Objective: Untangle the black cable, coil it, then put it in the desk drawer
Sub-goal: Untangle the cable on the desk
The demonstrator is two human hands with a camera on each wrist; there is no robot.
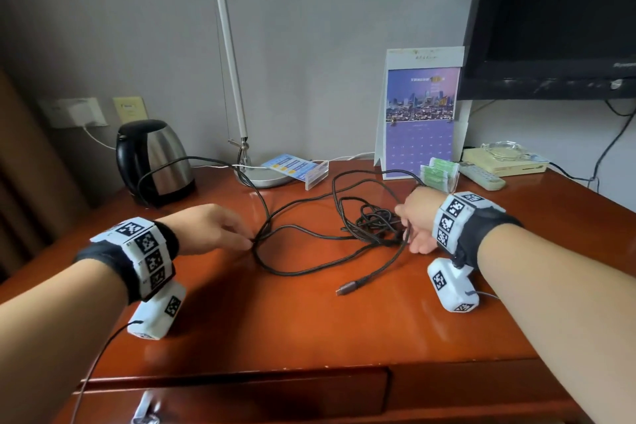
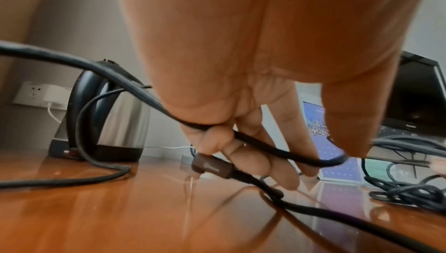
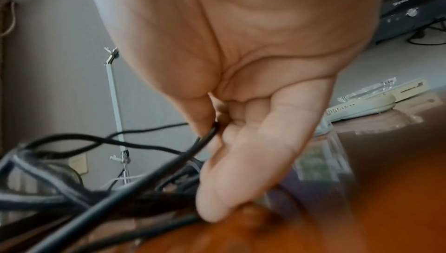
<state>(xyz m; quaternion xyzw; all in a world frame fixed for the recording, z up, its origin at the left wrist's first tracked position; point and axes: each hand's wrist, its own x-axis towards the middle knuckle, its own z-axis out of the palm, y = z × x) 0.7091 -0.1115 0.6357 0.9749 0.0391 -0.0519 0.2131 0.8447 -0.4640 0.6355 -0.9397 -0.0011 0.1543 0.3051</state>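
The desk drawer (image 1: 237, 389) sits closed under the glossy reddish wooden desk (image 1: 309, 323). On the desk the braided black cable (image 1: 309, 272) sprawls in loops, knotted near the right hand (image 1: 418, 220), which pinches a strand. The left hand (image 1: 210, 229) grips another strand, one metal plug (image 2: 212, 167) under its fingers.

Bare forearms, black wrist straps (image 1: 481, 231), white marker-tag bands (image 1: 144, 251), white camera blocks (image 1: 452, 289) beneath wrists, thin dark lead (image 1: 99, 358) trailing left.
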